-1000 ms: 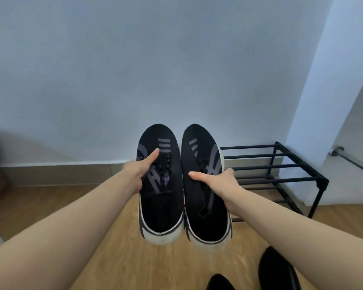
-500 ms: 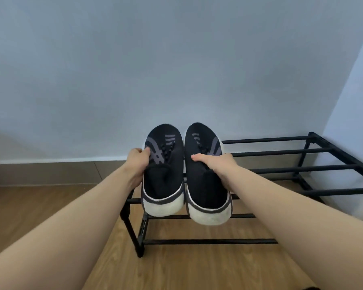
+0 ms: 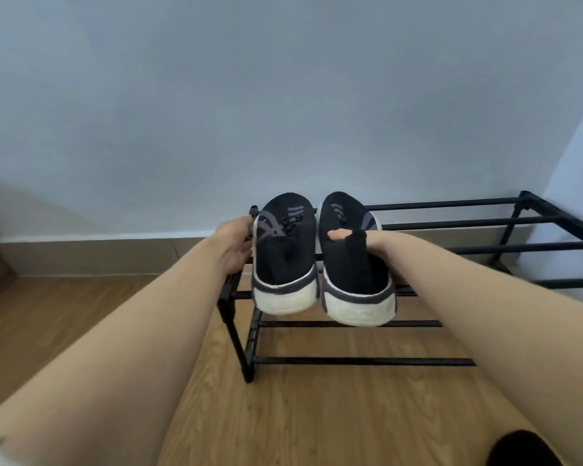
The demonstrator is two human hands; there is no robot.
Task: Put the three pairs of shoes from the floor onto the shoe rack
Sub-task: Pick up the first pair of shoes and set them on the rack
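Two black sneakers with white soles lie side by side on the left end of the black metal shoe rack's [image 3: 451,250] top bars, toes toward the wall, heels hanging over the front bar. My left hand [image 3: 234,245] grips the left sneaker [image 3: 285,253] along its outer side. My right hand [image 3: 374,238] holds the right sneaker [image 3: 352,264], thumb over the collar and fingers hidden behind the shoe. A dark shoe [image 3: 525,449] peeks in at the bottom right on the floor.
The rack stands against a pale wall with a brown skirting board [image 3: 98,257], on a wooden floor [image 3: 317,415]. Its lower tier and the right part of its top tier hold nothing. A wall corner [image 3: 579,156] rises at the right.
Both hands carried the sneakers down and forward from the air onto the rack's top bars. The view shifted right, bringing the whole rack into sight.
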